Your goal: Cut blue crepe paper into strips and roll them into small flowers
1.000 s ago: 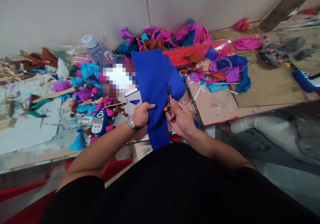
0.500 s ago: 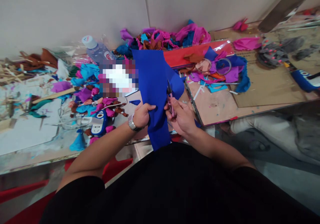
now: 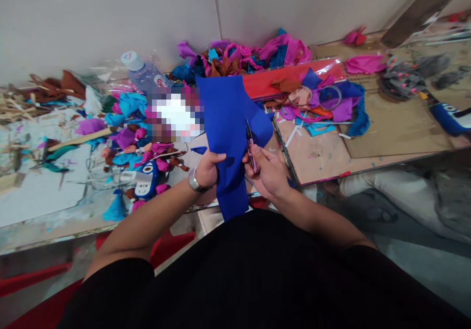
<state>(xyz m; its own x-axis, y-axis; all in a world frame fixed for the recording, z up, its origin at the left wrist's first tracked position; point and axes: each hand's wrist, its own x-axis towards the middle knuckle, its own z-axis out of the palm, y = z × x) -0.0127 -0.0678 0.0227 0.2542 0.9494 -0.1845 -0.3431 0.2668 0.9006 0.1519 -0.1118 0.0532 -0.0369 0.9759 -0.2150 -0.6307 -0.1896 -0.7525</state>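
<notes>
A large dark-blue sheet [image 3: 224,108], paper or thin cloth, hangs between my hands over the table's front edge. My left hand [image 3: 207,169], with a metal watch at the wrist, grips its left edge, thumb on top. In my right hand [image 3: 270,172] is a pair of scissors [image 3: 252,153] with pink handles. Their blades point away from me and lie in a slit in the sheet, with a blue flap to the right of the cut. The lower end of the sheet falls close to my black shirt.
Left of the sheet are a power strip [image 3: 146,179], a capped clear bottle [image 3: 142,71] and crumpled coloured scraps [image 3: 127,106]. Tape rolls [image 3: 330,97] lie among scraps at the right, near cardboard [image 3: 397,130]. Another person's leg [image 3: 386,189] shows beneath the table's right side.
The sheet's top edge has dipped slightly, and my left hand has shifted a little to the left. The scissors remain in the cut, almost unmoved.
</notes>
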